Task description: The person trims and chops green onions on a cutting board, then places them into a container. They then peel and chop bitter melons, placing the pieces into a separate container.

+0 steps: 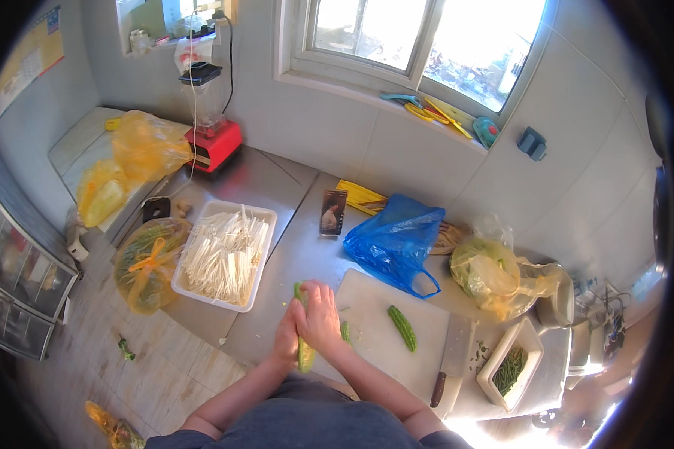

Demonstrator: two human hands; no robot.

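In front of my body, my left hand [285,339] wraps around a long piece of bitter melon [305,359], its pale yellow-green inside showing at the near end. My right hand [321,317] is on the same piece, its fingers over the upper part and hiding much of it. Both hands are above the left edge of a white cutting board [370,297]. Another green bitter melon piece [402,328] lies skin up on the board, and a smaller green piece [345,332] is partly hidden beside my right hand. A cleaver [452,351] with a brown handle rests on the board's right side.
Left of my hands stands a white tray [222,258] of pale cut strips, beside a tied yellow bag [149,264] of greens. Beyond the board are a propped phone [333,213] and a blue plastic bag [396,238]. A tub [511,365] of green pieces sits right.
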